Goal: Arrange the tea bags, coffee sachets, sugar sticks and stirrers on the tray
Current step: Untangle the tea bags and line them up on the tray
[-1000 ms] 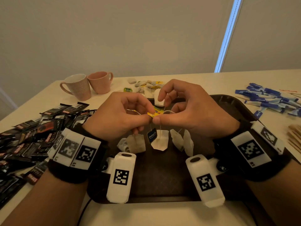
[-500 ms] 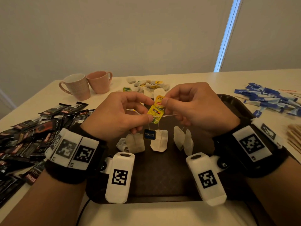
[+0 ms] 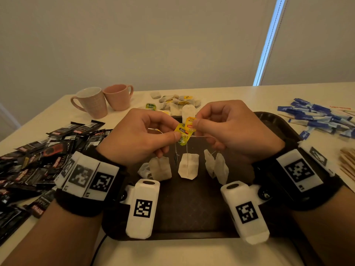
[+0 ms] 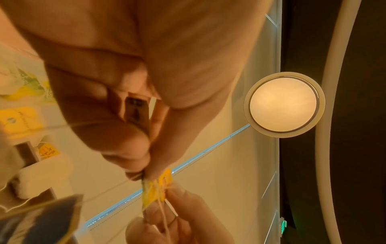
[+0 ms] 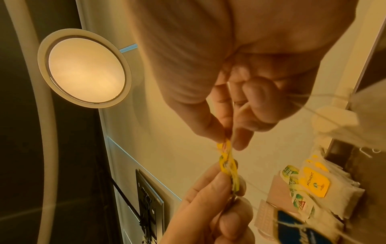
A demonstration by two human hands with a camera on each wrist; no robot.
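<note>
Both hands are raised over the dark tray (image 3: 192, 206). My left hand (image 3: 173, 134) pinches a bunch of yellow tea bag tags (image 3: 184, 131) between thumb and forefinger. My right hand (image 3: 196, 123) pinches the same tags (image 5: 226, 163) from the other side. Several white tea bags (image 3: 188, 166) dangle on tangled strings below the tags, just above the tray. In the left wrist view the tags (image 4: 155, 189) sit between both hands' fingertips. More tea bags (image 3: 178, 103) lie in a heap on the table beyond the tray.
Black coffee sachets (image 3: 38, 160) are piled on the left of the table. Blue sugar sticks (image 3: 318, 118) lie at the right, wooden stirrers (image 3: 347, 160) below them. Two pink mugs (image 3: 103, 101) stand at the back left.
The hands have moved slightly apart and the yellow tags have turned upward and come into fuller view. The dangling tea bags have shifted a little.
</note>
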